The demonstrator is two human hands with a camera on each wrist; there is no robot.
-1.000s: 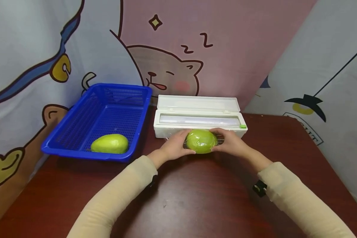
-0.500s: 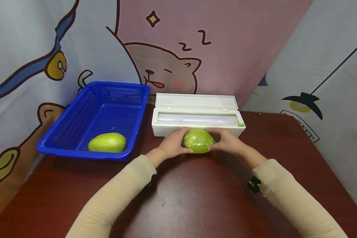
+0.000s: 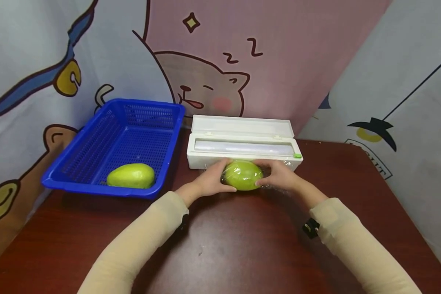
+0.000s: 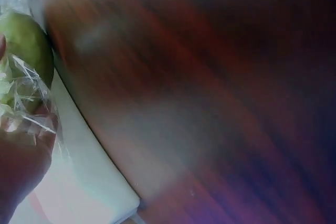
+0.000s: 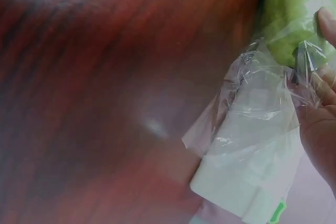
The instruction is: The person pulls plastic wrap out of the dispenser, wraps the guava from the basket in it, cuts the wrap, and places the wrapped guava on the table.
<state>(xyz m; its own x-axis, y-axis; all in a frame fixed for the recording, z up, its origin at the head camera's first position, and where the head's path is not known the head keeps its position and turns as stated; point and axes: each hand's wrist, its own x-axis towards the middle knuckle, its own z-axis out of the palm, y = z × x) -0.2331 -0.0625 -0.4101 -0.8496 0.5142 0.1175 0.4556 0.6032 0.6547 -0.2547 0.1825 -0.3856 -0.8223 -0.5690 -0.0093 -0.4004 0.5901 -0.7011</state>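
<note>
Toward the table's [image 3: 213, 245] far edge, a green fruit [image 3: 243, 175] in clear film [image 5: 256, 103] is gripped between left hand [image 3: 211, 179] and right hand [image 3: 280, 174], just before the white box [image 3: 202, 161]. Wrapping seems underway; the film's loose end likely needs folding under.

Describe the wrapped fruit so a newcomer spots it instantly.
Find the white cling-film box on the dark table. In front, the left hand and right hand grip the wrapped green fruit. Clear film glints on it; the other fruit, in the blue basket, shows none.
</note>
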